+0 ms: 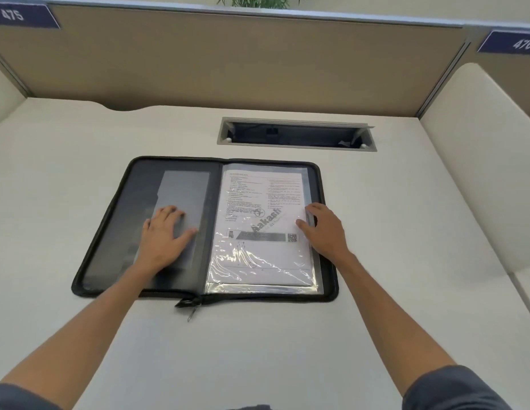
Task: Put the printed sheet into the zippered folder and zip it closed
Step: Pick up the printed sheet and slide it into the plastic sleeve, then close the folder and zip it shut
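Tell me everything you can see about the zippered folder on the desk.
The zippered folder is black and lies open flat on the pale desk. Its left half holds a grey pocket; its right half holds clear sleeves with the printed sheet inside. The zipper pull hangs at the near edge by the spine. The left hand presses the pocket; the right hand touches the sleeves' right edge.

black zippered folder (109,232) open flat – printed sheet (257,208) in right-half sleeve
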Motion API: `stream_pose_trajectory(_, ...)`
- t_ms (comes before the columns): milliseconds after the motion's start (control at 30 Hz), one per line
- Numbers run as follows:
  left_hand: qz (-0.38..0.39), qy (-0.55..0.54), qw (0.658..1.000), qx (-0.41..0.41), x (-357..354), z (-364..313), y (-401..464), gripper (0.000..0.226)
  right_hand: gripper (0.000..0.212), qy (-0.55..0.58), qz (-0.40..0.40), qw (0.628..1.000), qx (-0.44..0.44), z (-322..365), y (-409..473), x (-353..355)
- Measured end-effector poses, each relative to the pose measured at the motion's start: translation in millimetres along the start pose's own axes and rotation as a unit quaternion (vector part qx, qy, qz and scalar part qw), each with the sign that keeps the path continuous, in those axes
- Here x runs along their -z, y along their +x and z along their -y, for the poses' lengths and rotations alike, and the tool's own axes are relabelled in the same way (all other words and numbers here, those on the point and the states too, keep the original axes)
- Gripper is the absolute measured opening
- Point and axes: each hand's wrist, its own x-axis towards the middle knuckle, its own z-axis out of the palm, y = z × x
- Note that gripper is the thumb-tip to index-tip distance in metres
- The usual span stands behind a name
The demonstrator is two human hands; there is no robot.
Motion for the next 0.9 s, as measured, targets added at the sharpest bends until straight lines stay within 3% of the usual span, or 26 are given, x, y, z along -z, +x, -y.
stream_pose_trajectory(133,-0.056,0.051,0.988,0.135,19,32,-5,0.063,0.05,0.012,0.037,0.999,-0.015,-3,-8,4)
stream_pose_trajectory(300,-0.054,0.092,0.948,0.301,42,61,-11,0.078,0.052,0.01,0.029,0.999,-0.009,4,-18,6)
stream_pose_trajectory(533,-0.006,0.078,0.922,0.379,64,72,-4,0.066,0.043,0.089,0.008,0.995,0.036,44,-36,2)
stream_pose_trajectory(733,0.002,-0.051,0.901,0.43,75,79,7,0.053,0.042,0.157,0.023,0.986,0.058,92,-52,-2)
stream_pose_trajectory(900,-0.03,-0.158,0.878,0.452,93,83,14,0.059,0.041,0.181,0.038,0.979,0.081,124,-67,-3)
